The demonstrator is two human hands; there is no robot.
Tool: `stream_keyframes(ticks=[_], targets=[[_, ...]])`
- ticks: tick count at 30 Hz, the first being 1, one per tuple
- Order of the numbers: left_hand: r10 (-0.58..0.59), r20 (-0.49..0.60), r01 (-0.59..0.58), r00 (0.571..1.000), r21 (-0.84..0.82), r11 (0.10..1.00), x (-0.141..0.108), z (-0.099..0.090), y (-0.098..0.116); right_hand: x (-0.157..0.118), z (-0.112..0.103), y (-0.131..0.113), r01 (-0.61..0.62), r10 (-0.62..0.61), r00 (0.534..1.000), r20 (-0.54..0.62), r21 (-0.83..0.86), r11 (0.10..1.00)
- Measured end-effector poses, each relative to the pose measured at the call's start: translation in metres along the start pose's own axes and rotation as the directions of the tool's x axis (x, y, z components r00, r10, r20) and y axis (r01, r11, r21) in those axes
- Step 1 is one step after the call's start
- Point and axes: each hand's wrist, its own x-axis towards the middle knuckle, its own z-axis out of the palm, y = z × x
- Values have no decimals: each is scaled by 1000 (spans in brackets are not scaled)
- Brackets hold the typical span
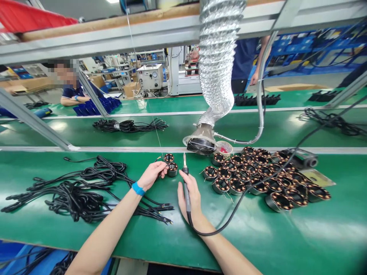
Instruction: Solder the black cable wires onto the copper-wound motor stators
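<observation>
My right hand (190, 194) is wrapped round a soldering iron (187, 191), its tip pointing up and away from me. A black cord trails from the iron's lower end across my wrist. My left hand (155, 174), with a blue band on its wrist, pinches a thin solder wire (157, 135) that hangs from above. Right beside those fingertips are two motor stators, a far one (168, 157) and a nearer one (172, 170), black rings with copper windings. The iron's tip is to the right of them, apart from both.
Several more stators (243, 173) crowd the right side. Black cables (77, 194) lie in bundles at left. A fume extractor (200, 143) on a silver duct (218, 57) hangs ahead, beside a tape roll (224, 148). Beyond the bench, one person (76, 91) sits and another (243, 65) stands.
</observation>
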Motion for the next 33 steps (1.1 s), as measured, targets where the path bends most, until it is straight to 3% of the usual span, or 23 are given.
stream_keyframes(ticks=[3, 5, 8, 10, 12, 14, 16, 18, 22, 26, 30, 33], targets=[[35, -65, -21, 997, 199, 980, 1, -2, -3, 1, -4, 1, -9, 9, 1000, -25, -22, 1000], [131, -113, -75, 985, 403, 912, -4, -1, -2, 2, -6, 0, -17, 16, 999, -46, -28, 999], [341, -180, -127, 923, 694, 709, -14, 5, 8, 3, -8, -2, -10, 8, 997, -75, -27, 1000], [421, -81, -178, 903, 823, 540, -20, 12, 18, 4, -8, -4, -4, 1, 996, -86, -31, 1000], [392, 105, -255, 914, 900, 354, -21, 19, 26, 4, -9, -6, -2, -2, 995, -99, -35, 999], [284, 226, -280, 932, 946, 165, -17, 23, 31, 5, -10, -6, 0, -4, 994, -108, -37, 999], [184, 253, -259, 950, 966, 8, -9, 24, 32, 5, -11, -6, -7, 2, 993, -118, -46, 999], [125, 263, -254, 957, 964, -83, 1, 22, 31, 6, -12, -5, -13, 6, 992, -128, -57, 998], [103, 300, -291, 948, 952, -94, 19, 15, 29, 7, -14, -5, -3, -5, 989, -147, -57, 998], [150, 206, -197, 967, 978, -74, 45, 13, 38, 9, -15, -8, -13, 3, 985, -174, -53, 999], [215, 82, -66, 973, 995, -81, 96, 10, 63, 13, -13, -9, -5, -4, 979, -202, -45, 999], [248, 53, -34, 967, 996, -81, 137, 10, 82, 15, -11, -6, 4, -14, 974, -224, -45, 999]])
